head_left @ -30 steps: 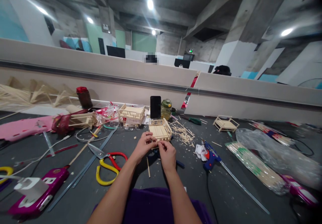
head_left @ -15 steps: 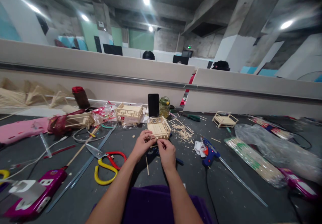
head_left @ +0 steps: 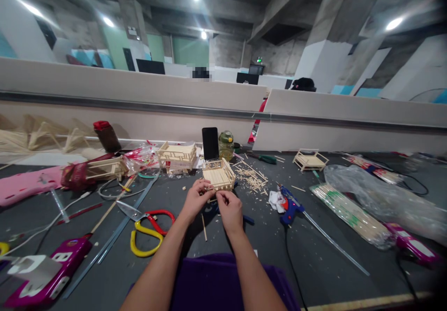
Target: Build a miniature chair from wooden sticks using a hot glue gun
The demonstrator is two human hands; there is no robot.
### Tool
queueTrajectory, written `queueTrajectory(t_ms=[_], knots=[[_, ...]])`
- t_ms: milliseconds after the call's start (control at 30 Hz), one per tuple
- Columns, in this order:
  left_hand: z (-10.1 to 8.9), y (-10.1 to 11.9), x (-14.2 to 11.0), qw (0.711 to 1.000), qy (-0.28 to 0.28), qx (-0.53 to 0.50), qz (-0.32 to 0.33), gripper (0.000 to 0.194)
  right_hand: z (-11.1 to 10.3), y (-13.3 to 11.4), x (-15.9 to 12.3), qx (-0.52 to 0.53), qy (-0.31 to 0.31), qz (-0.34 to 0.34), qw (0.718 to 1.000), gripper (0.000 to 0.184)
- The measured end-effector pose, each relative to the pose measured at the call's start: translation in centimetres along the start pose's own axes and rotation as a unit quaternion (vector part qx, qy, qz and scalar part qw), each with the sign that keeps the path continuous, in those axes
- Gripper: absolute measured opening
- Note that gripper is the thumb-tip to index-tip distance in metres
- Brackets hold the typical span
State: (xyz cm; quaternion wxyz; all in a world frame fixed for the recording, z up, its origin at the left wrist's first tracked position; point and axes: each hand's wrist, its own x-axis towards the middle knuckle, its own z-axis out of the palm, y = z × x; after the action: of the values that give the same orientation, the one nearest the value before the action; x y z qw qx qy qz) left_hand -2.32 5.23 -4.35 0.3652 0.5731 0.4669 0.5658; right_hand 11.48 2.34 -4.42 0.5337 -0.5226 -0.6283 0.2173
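In the middle of the dark table, a small bed-like model of thin wooden sticks [head_left: 219,175] has a slatted floor and low railings. My left hand [head_left: 195,200] is closed on its near left corner, thumb along the front edge. My right hand [head_left: 231,210] pinches at the near edge, thumb and forefinger together close to the left thumb. Whatever lies in that pinch is too small to make out. Beneath the hands is a dark blue object [head_left: 248,219], mostly hidden. One loose stick [head_left: 204,227] rests just in front.
Large red-and-yellow-handled scissors [head_left: 146,232] lie left, beside a magenta power strip [head_left: 52,273]. To the right are a blue glue gun [head_left: 289,211], cut stick pieces [head_left: 253,178] and bagged sticks [head_left: 352,213]. Behind stand a phone [head_left: 210,143], a jar [head_left: 226,145] and another stick model [head_left: 177,156].
The camera view has shifted slightly, and the table's front edge now shows at lower right. Both hands keep nearly the same pose at the model's near edge.
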Motion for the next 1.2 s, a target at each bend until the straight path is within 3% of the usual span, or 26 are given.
queueTrajectory(t_ms=[1200], knots=[[0.06, 0.23, -0.26, 0.999, -0.009, -0.031, -0.040, 0.025, 0.06, 0.10, -0.06, -0.008, -0.005, -0.010, 1.000, 0.024]])
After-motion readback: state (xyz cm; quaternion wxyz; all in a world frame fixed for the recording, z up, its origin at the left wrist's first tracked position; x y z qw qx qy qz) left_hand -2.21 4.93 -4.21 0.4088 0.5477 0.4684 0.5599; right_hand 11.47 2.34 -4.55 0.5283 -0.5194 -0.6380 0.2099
